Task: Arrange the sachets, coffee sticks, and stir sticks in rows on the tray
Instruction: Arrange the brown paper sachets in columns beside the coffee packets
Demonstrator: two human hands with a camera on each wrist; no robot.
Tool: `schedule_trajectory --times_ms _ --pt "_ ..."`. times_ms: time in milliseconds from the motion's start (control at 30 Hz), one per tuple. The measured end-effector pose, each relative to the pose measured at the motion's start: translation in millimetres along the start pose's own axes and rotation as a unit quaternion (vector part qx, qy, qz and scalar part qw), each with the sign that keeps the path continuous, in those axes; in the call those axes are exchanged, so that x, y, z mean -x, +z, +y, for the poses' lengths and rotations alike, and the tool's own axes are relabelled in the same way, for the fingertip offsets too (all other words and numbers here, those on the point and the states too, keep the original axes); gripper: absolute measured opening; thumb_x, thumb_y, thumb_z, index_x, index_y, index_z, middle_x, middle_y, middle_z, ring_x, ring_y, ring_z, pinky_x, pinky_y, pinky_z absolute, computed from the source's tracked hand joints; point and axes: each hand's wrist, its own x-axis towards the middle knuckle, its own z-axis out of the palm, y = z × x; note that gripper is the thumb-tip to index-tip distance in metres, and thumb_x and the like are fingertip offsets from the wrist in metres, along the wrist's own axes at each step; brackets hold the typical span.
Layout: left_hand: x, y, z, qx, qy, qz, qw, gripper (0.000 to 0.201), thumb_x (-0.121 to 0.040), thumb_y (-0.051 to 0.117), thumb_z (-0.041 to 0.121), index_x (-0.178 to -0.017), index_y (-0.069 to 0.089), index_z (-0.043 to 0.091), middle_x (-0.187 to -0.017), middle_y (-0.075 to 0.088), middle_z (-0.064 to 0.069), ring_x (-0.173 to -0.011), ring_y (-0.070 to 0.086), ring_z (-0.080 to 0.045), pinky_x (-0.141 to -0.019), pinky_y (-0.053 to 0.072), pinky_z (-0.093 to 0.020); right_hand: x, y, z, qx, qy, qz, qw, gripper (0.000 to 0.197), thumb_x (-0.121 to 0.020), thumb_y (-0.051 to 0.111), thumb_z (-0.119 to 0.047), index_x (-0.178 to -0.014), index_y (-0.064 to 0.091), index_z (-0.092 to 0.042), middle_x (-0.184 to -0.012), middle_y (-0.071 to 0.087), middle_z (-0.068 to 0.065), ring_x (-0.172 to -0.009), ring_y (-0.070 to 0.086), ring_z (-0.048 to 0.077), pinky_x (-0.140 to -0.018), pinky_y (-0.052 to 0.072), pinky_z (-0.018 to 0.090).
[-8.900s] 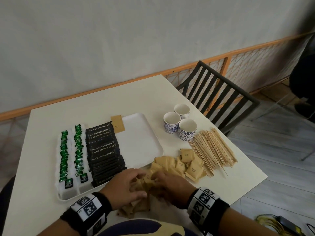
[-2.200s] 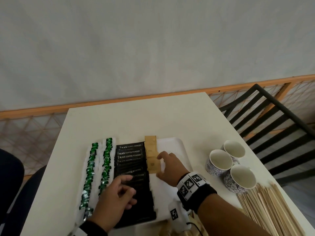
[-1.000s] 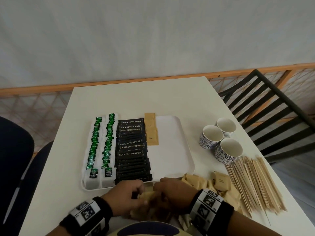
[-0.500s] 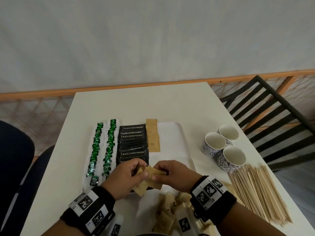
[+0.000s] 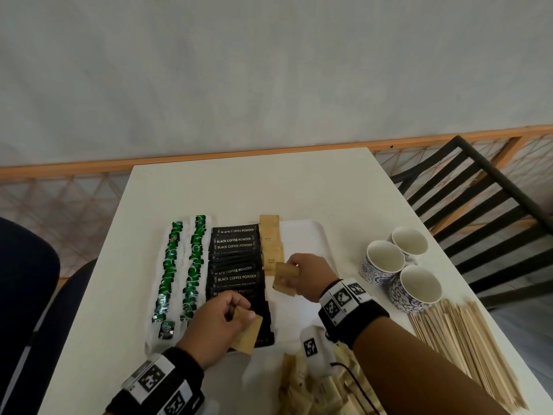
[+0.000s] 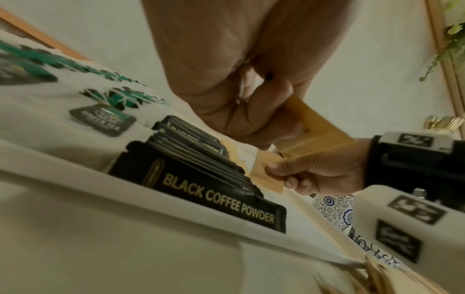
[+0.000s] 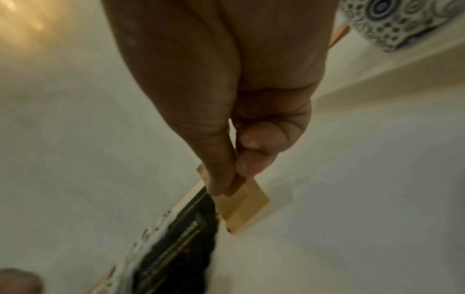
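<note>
r hand now pinches a brown sachet over tray at 12, moved from pile; l hand grips spare sachet; brown row grows.

You wear a black band on each wrist. Each carries white blocks printed with black square markers. A thin black cable trails from the right one.

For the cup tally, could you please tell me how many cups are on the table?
3, clustered right of the tray: left cup, far cup, near cup beside the stir sticks. None appear hidden.
</note>
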Motion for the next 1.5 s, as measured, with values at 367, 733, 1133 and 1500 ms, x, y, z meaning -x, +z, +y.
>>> schedule_trajectory --times_ms 367,733,1133,1500 --pt "0 -6 5 0.064 -0.04 -0.007 0.997 0.018 -0.088 0.067 0.013 -0.099 0.059 0.025 -0.09 0.07 -0.008 -0.073 0.066 -0.012 -0.055 0.048 -0.023 -39 13 -6 0.026 0.011 0.031 0.999 0.036 -0.087 0.069 -0.026 -0.118 0.054 -0.016 -0.105 0.064 0.007 -0.086 0.054 0.019 -0.07 0.04 0.024" --pt "-4 -11 11 0.16 -0.055 -0.015 0.986 0.049 -0.083 0.068 -0.003 -0.117 0.049 0.027 -0.099 0.073 -0.008 -0.09 0.071 -0.018 -0.065 0.055 -0.027 -37 16 -6 0.028 -0.013 0.049 0.998 0.048 -0.084 0.071 -0.024 -0.124 0.044 -0.02 -0.114 0.048 0.005 -0.086 0.052 0.018 -0.077 0.041 0.023" --pt "0 2 20 0.154 -0.047 -0.024 0.987 0.037 -0.086 0.066 -0.001 -0.112 0.052 0.02 -0.08 0.072 -0.016 -0.072 0.073 -0.028 -0.065 0.058 -0.034 12 15 -18 -0.087 -0.076 -0.149 0.982 0.026 -0.083 0.073 -0.04 -0.094 0.07 -0.017 -0.07 0.064 -0.004 -0.063 0.057 0.006 -0.065 0.046 0.022" --pt "2 -5 13 0.11 -0.052 0.013 0.992 0.037 -0.087 0.065 0.0 -0.113 0.052 0.024 -0.079 0.069 -0.013 -0.069 0.072 -0.024 -0.063 0.058 -0.034 -27 14 11 0.025 -0.011 0.005 1.0 0.032 -0.086 0.069 -0.033 -0.111 0.061 -0.016 -0.094 0.052 -0.004 -0.086 0.049 0.014 -0.074 0.037 0.022"
